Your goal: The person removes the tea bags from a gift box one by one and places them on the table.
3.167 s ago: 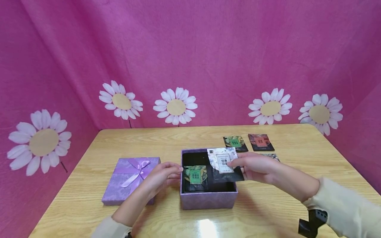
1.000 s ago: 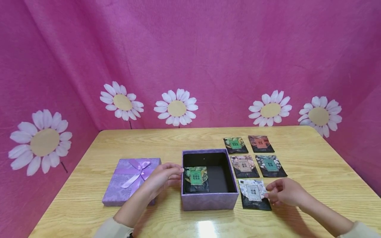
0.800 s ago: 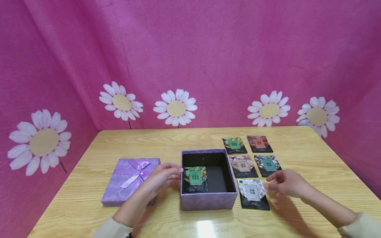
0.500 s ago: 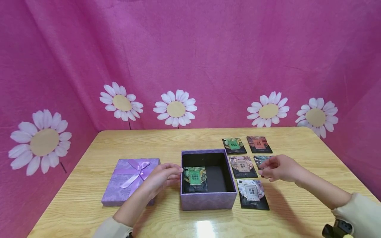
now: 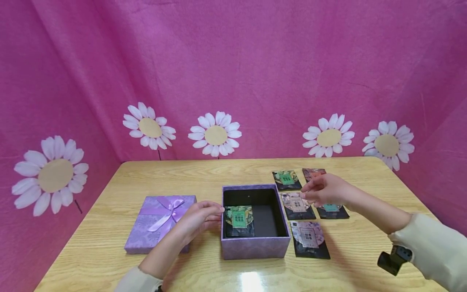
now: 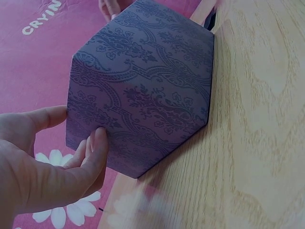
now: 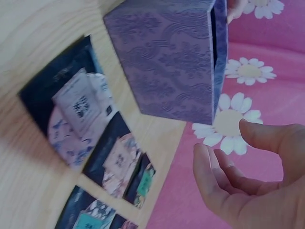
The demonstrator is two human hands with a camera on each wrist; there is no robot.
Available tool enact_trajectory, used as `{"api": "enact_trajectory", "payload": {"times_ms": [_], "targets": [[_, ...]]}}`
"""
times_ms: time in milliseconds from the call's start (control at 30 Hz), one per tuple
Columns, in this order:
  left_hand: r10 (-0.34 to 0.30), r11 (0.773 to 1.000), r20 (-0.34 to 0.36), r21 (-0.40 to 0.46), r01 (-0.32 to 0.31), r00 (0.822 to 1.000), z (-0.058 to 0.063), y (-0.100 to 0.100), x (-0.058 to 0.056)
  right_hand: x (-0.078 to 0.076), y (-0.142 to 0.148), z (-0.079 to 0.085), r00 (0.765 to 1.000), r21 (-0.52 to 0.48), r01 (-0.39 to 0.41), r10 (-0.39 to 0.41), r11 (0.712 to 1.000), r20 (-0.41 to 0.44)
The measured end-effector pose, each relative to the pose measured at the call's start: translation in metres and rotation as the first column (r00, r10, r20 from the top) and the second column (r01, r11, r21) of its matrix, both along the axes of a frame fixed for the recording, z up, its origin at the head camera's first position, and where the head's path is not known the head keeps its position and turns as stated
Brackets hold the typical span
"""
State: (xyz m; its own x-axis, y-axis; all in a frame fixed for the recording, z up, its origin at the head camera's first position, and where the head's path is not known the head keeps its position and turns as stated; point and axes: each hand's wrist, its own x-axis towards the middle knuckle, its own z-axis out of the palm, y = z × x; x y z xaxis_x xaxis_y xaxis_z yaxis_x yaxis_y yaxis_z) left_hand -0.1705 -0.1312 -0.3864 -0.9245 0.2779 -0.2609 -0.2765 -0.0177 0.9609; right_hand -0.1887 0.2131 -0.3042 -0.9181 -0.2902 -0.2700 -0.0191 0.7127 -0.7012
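My left hand (image 5: 200,217) holds the left wall of an uncovered purple gift box (image 5: 255,248). In the left wrist view its thumb is at the box's rim, and other fingers lie against the patterned outer wall. Inside the box, at the left, sits a green-labelled tea sachet (image 5: 239,221). My right hand (image 5: 328,190) is above the sachets right of the box, with nothing between its parted thumb and fingers. Beneath or near it are a pink-labelled sachet (image 5: 297,206), a teal-labelled sachet (image 5: 333,211) and a red-labelled sachet (image 5: 313,173), the last two partly hidden.
A white-labelled sachet (image 5: 310,239) lies nearest the front, right of the box. Another green-labelled sachet (image 5: 286,179) is at the back. The purple lid (image 5: 140,233) with a ribbon bow rests left of the box on the wooden table (image 5: 91,259).
My right hand took the white-labelled sachet from over the box to the table, let it go, then rose and moved back and left. The left hand has stayed at the box.
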Motion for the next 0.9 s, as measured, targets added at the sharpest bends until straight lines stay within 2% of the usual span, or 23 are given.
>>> {"api": "enact_trajectory", "payload": {"times_ms": [433, 667, 900], "targets": [[-0.01, 1.0, -0.01, -0.011, 0.009, 1.0, 0.0, -0.001, -0.001, -0.017, -0.043, 0.014, 0.998, -0.061, -0.046, 0.049, 0.997, 0.05], [0.0, 1.0, -0.005, -0.015, 0.0, 1.0, 0.0, -0.001, -0.001, -0.026, -0.072, 0.015, 0.992, -0.099, -0.034, 0.045, 0.995, 0.115], [0.002, 1.0, 0.002, -0.019, -0.002, 1.0, 0.0, -0.001, -0.001, -0.034, -0.091, 0.012, 0.975, -0.163, -0.036, 0.07, 0.986, 0.212]]}}
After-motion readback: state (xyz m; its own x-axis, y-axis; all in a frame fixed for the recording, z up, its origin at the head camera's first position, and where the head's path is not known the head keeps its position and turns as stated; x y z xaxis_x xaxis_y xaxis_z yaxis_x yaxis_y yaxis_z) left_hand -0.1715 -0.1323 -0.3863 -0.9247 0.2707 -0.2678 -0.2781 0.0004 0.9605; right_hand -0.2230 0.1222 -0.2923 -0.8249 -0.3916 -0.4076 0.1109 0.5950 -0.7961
